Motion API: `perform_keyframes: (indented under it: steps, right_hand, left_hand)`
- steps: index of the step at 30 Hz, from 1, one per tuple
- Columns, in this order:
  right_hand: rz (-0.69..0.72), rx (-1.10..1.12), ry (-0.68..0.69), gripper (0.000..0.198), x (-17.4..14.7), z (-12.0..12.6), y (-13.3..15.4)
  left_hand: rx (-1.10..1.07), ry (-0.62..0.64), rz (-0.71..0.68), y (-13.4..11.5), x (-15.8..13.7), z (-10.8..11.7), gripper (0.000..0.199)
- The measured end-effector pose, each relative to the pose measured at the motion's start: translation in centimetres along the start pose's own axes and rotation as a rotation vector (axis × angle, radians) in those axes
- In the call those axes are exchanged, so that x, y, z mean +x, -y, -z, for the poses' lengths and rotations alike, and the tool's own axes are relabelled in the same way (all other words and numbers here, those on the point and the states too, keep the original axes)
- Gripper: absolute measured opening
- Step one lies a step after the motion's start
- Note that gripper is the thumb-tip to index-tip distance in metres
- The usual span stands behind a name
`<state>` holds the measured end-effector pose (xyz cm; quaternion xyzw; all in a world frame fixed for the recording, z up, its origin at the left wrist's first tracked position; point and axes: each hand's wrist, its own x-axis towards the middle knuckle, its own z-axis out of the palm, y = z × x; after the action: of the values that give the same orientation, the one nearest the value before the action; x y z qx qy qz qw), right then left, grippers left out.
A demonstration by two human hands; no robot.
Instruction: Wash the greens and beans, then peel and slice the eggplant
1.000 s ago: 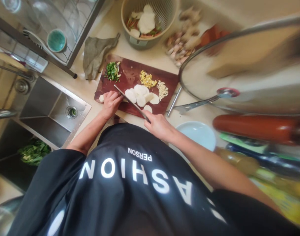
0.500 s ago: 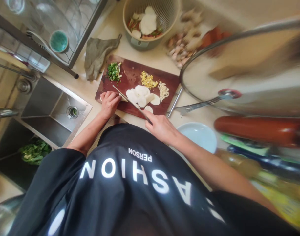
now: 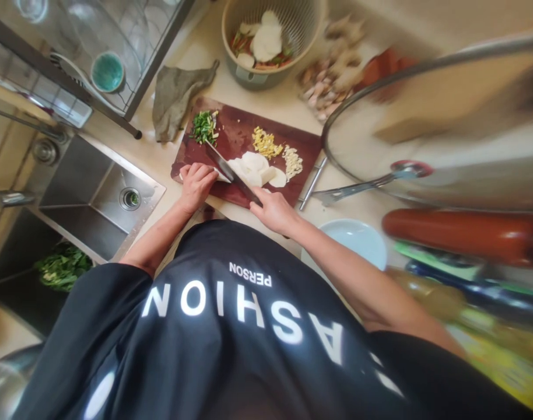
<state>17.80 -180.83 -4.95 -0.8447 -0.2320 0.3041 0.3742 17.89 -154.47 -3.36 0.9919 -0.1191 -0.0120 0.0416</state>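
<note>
A dark red-brown cutting board point(image 3: 234, 119) lies in front of me. At its near left edge my left hand point(image 3: 197, 186) is closed over a white vegetable point(image 3: 223, 175), mostly hidden under the fingers. My right hand point(image 3: 273, 211) grips a kitchen knife point(image 3: 225, 167), its blade slanting up and left beside the left fingertips, between the held piece and a pile of white slices point(image 3: 254, 165). Chopped green scallion point(image 3: 204, 126) sits at the board's far left, near the knife tip. Minced yellow bits point(image 3: 266, 143) and pale chopped garlic point(image 3: 293, 163) lie toward the right.
Behind the board stand a colander point(image 3: 253, 79) of vegetables and a grey cloth point(image 3: 174, 102). Left are a steel sink point(image 3: 104, 204) and a dish rack point(image 3: 157, 55). Right are a large glass lid point(image 3: 441, 157), a pale blue bowl point(image 3: 356, 242) and a red-brown cylinder point(image 3: 459, 233).
The knife and my right hand have shifted slightly left, and the blade now shows more of its flat side. My left hand stays on the white vegetable.
</note>
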Motion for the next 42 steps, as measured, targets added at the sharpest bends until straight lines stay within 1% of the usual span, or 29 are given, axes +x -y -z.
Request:
perform_keyframes:
  steps: [3,6,8,10,13,16,18,20,22,25,27,30,34,36,37,40,42]
  right_hand:
    - [-0.008,-0.001,-0.021,0.055,-1.7,0.8,-0.2]
    - [0.025,0.002,0.001,0.054,-3.7,1.6,-0.2]
    - [0.034,-0.010,0.025,0.053,-4.4,1.9,-0.1]
    - [0.013,-0.025,0.057,0.052,-4.1,1.9,0.1]
    - [-0.022,-0.033,0.085,0.054,-2.2,1.0,0.5]
    - [-0.008,-0.009,0.052,0.057,-0.1,-0.1,0.5]
    - [0.020,0.021,0.011,0.057,0.5,-0.3,0.3]
    - [0.033,0.027,-0.028,0.056,0.1,0.0,0.0]
    - [0.032,0.010,-0.038,0.056,-1.2,0.8,0.0]
    - [0.039,0.001,0.017,0.056,-3.3,2.1,0.2]
    - [0.027,0.000,0.061,0.056,-3.9,2.6,0.4]
    - [0.004,0.002,0.097,0.056,-3.1,2.1,0.6]
    - [0.005,0.006,0.072,0.056,-0.6,0.4,1.1]
    - [0.014,0.012,0.055,0.055,0.1,-0.3,1.3]
    - [0.017,0.012,0.051,0.055,0.3,-0.5,1.4]
    - [0.015,0.006,0.059,0.055,0.3,-0.6,1.4]
    - [0.015,0.015,0.062,0.056,0.2,-0.3,1.2]
  left_hand:
    - [-0.007,-0.010,0.006,0.0,0.0,0.1,0.037]
    - [-0.016,-0.010,0.012,0.0,0.1,0.1,0.039]
    - [-0.027,-0.006,0.017,0.0,0.2,0.0,0.040]
    - [-0.037,-0.002,0.024,0.0,0.2,-0.1,0.041]
    - [-0.045,0.012,0.043,0.0,0.0,-0.1,0.040]
    - [-0.039,0.014,0.035,-0.1,-0.2,0.0,0.039]
    - [-0.032,0.001,0.019,-0.1,-0.3,0.1,0.039]
    - [-0.027,-0.016,0.014,-0.1,-0.3,0.2,0.040]
    - [-0.027,-0.019,0.011,0.0,-0.3,0.3,0.040]
    - [-0.034,-0.013,-0.002,0.1,-0.3,0.3,0.038]
    - [-0.035,-0.012,-0.005,0.1,-0.2,0.2,0.038]
    - [-0.036,-0.004,0.004,0.1,-0.2,0.1,0.037]
    - [-0.048,-0.004,0.012,0.1,-0.4,0.1,0.034]
    - [-0.030,-0.055,0.032,0.2,-0.9,0.2,0.030]
    - [-0.014,-0.104,0.069,0.2,-1.1,0.2,0.028]
    - [0.015,-0.273,0.247,-0.1,-1.8,0.3,0.024]
    - [-0.009,-0.325,0.343,-0.6,-2.0,0.2,0.025]
